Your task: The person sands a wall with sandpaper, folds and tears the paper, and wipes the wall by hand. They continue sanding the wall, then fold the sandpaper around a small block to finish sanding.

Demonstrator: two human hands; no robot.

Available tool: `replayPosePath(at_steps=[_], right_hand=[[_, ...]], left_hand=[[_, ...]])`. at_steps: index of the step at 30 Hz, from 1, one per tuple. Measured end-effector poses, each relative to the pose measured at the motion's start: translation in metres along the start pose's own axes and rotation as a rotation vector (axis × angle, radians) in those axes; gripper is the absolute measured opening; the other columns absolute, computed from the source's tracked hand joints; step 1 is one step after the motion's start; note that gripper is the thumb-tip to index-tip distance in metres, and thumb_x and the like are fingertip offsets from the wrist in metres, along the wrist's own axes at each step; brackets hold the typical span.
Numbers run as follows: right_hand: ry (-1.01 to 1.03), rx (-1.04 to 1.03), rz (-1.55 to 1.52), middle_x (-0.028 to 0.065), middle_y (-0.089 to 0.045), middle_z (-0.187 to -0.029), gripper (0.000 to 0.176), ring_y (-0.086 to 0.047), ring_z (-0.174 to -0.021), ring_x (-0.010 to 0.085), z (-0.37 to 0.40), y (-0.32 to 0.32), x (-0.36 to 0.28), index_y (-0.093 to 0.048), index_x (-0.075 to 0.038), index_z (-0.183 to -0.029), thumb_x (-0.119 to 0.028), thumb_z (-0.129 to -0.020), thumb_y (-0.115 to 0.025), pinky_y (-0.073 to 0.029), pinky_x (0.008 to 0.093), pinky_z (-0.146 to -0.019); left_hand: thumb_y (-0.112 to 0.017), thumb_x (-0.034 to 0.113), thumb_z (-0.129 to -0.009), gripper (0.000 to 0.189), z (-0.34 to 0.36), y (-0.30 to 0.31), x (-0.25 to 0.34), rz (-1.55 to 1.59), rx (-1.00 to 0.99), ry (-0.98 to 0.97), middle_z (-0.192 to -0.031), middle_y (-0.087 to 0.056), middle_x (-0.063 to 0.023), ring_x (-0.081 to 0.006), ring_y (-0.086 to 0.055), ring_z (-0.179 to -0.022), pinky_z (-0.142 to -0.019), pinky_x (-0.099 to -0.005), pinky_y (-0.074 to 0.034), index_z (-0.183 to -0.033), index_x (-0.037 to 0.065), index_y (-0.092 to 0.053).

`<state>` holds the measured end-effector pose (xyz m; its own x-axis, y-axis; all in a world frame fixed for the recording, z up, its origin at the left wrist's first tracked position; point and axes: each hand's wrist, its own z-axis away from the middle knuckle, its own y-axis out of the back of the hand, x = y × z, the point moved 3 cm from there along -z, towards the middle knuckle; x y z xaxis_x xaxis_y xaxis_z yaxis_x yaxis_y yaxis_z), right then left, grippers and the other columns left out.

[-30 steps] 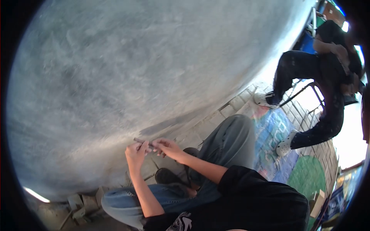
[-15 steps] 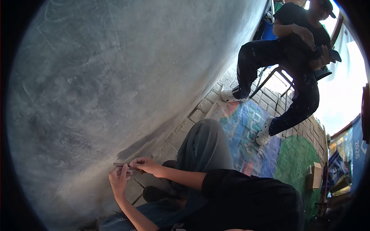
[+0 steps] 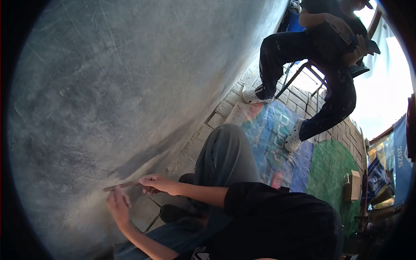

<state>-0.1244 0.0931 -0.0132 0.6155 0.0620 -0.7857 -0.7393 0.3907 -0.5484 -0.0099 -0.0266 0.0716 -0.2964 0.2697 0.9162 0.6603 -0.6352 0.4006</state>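
Note:
A thin brown strip (image 3: pixel 128 184) lies across between my hands, close to the grey wall's foot. My right hand (image 3: pixel 155 184) is closed in a pinch at its right end. My left hand (image 3: pixel 118 203), smeared by motion, has its fingertips on the strip nearer the left end, which sticks out past them. What the strip is made of does not show.
The grey plastered wall (image 3: pixel 108 95) fills the left side. My bent knee (image 3: pixel 227 147) rises beside my right arm. A person (image 3: pixel 320 65) sits on a chair, holding a dark object. A printed banner (image 3: pixel 277 138), a green mat (image 3: pixel 331 169) and a cardboard box (image 3: pixel 353 185) lie on the paved floor.
My left hand has moved left and slightly down, and more of the strip shows between my hands. My right hand has shifted a little left. The whole view has tilted slightly.

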Motion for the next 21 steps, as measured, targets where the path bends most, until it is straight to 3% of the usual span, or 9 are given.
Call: replayPosePath(at_steps=[3,5,6,8,10,11,12,16,21], right_hand=[[0.046,-0.031,0.177,-0.0025,-0.061,-0.078,0.027,-0.054,-0.07,0.0034,-0.002,0.007,0.006,-0.065,-0.014,-0.104,-0.035,-0.089,-0.057,-0.043,0.0201,-0.058],[0.015,-0.077,0.23,-0.0018,-0.062,-0.079,0.027,-0.056,-0.071,0.0043,-0.005,0.004,0.011,-0.066,-0.013,-0.103,-0.035,-0.089,-0.058,-0.044,0.0203,-0.059],[0.002,-0.108,0.308,-0.001,-0.063,-0.08,0.026,-0.057,-0.072,0.0053,-0.008,0.003,0.015,-0.066,-0.013,-0.101,-0.034,-0.088,-0.059,-0.044,0.0206,-0.061],[0.055,-0.192,0.395,-0.0005,-0.065,-0.081,0.026,-0.058,-0.074,0.0065,-0.018,0.004,0.031,-0.066,-0.011,-0.101,-0.032,-0.087,-0.06,-0.045,0.0213,-0.063],[0.126,-0.308,0.492,0.0008,-0.066,-0.084,0.028,-0.06,-0.077,0.0089,-0.017,-0.002,0.039,-0.066,-0.008,-0.101,-0.031,-0.085,-0.063,-0.047,0.0232,-0.066],[0.126,-0.371,0.482,0.0016,-0.067,-0.086,0.03,-0.06,-0.078,0.0101,-0.011,-0.004,0.038,-0.065,-0.007,-0.101,-0.032,-0.083,-0.065,-0.047,0.0244,-0.067],[0.12,-0.401,0.604,0.0023,-0.067,-0.085,0.031,-0.06,-0.079,0.0108,-0.008,-0.007,0.037,-0.065,-0.007,-0.1,-0.033,-0.082,-0.066,-0.047,0.0254,-0.068],[-0.007,-0.499,0.877,0.0059,-0.066,-0.088,0.043,-0.062,-0.085,0.0159,-0.011,-0.001,0.051,-0.066,-0.005,-0.096,-0.042,-0.074,-0.071,-0.048,0.0305,-0.073],[-0.198,-0.533,1.233,0.0108,-0.065,-0.09,0.047,-0.062,-0.087,0.0237,-0.004,-0.001,0.048,-0.065,-0.005,-0.094,-0.042,-0.067,-0.075,-0.048,0.0326,-0.077]], left_hand=[[-0.042,0.03,-0.096,0.039,0.006,0.055,-0.008,0.021,0.24,-0.05,-0.049,-0.037,0.0021,-0.0055,-0.035,-0.04,-0.039,-0.0225,-0.027,-0.065,0.006,-0.047],[-0.04,0.031,-0.097,0.037,0.017,0.083,0.0,0.35,0.525,-0.079,-0.056,-0.033,0.0043,-0.004,-0.031,-0.046,-0.041,-0.0204,-0.025,-0.073,0.006,-0.055],[-0.04,0.031,-0.097,0.037,0.019,0.087,0.004,0.317,0.538,-0.068,-0.056,-0.033,0.0043,-0.004,-0.031,-0.046,-0.041,-0.0204,-0.025,-0.073,0.006,-0.055],[-0.039,0.031,-0.097,0.034,0.022,0.079,0.009,0.39,0.596,0.118,-0.063,-0.028,0.0064,-0.0022,-0.029,-0.052,-0.044,-0.0186,-0.025,-0.1,0.005,-0.062],[-0.039,0.03,-0.097,0.037,0.02,0.062,0.017,0.342,0.456,0.194,-0.065,-0.026,0.008,-0.0005,-0.028,-0.055,-0.045,-0.0173,-0.024,-0.121,0.008,-0.055],[-0.042,0.029,-0.096,0.033,0.014,0.058,0.001,0.358,0.456,0.247,-0.066,-0.032,0.008,-0.0012,-0.031,-0.057,-0.048,-0.0168,-0.027,-0.116,0.009,-0.057],[-0.046,0.029,-0.094,0.028,0.014,0.044,0.0,0.342,0.631,0.34,-0.068,-0.039,0.0077,-0.0028,-0.036,-0.058,-0.051,-0.0174,-0.03,-0.109,0.01,-0.059],[-0.051,0.027,-0.093,0.02,0.001,0.018,-0.016,0.492,0.295,0.23,-0.062,-0.043,0.0043,-0.0057,-0.04,-0.054,-0.05,-0.021,-0.032,-0.087,0.01,-0.059],[-0.049,0.029,-0.094,0.026,-0.003,0.015,-0.013,0.681,0.26,0.21,-0.062,-0.049,0.0012,-0.008,-0.044,-0.053,-0.049,-0.0226,-0.032,-0.081,0.008,-0.055]])
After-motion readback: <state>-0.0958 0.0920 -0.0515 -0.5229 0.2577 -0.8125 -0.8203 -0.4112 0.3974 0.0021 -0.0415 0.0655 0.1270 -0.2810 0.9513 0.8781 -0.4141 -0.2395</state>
